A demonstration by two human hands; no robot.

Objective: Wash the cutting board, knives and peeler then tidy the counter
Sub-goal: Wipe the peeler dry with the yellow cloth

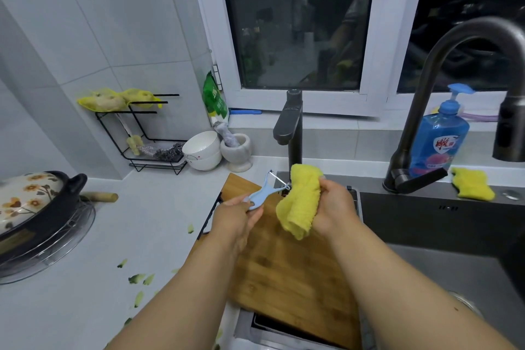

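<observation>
1. From the head camera we see our left hand [237, 214] holding the light blue peeler [262, 192] by the lower end of its handle, with the fingers curled round it. The blade end points up and to the right, toward the cloth.
2. Our right hand [333, 207] grips a folded yellow cloth [301, 202]. The cloth stands between the two hands, and its left edge is just beside the blade end of the peeler; we cannot tell if they really touch.
3. Both hands are above the far part of the wooden cutting board [287, 273]. The board lies under our forearms, partly on the counter [99, 264] and partly over the left side of the sink [443, 253].
4. Some green peel scraps [139, 278] lie on the counter, to the left of the board.
5. At the far left a black pot with a flowered lid [25, 202] sits on a wire stand.
6. Behind the board we see two stacked white bowls [202, 152] and a stone mortar [237, 150].
7. A dark tap [443, 74] arches over the sink on the right. A blue soap bottle [439, 136] stands behind it, and a second yellow cloth [473, 182] lies on the sink edge near it.
</observation>
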